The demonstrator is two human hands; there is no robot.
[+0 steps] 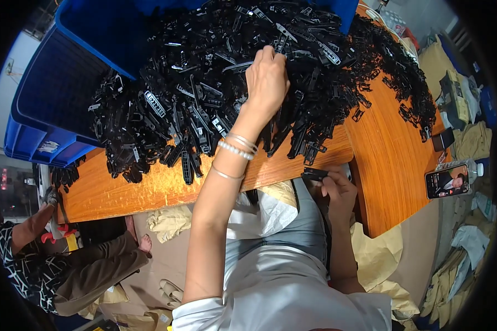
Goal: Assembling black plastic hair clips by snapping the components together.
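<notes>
A big heap of black plastic clip-like parts [198, 83] covers the wooden table. My left hand [267, 80] reaches into the middle of the heap, its fingers curled down and closed among the parts. What lies under those fingertips is hidden. Low at the table's front edge, my right hand [341, 190] pinches one slim black plastic part [314, 174] between thumb and fingers. That part is held roughly level, just beside the edge.
Blue plastic crates [55, 94] stand at the left, one tipped toward the heap. The wooden table [389, 160] extends rightward, with a lit phone [447, 182] leaning on a clear bottle [474, 169]. Another person [44, 259] sits at the left. Brown paper sacks [378, 254] lie below.
</notes>
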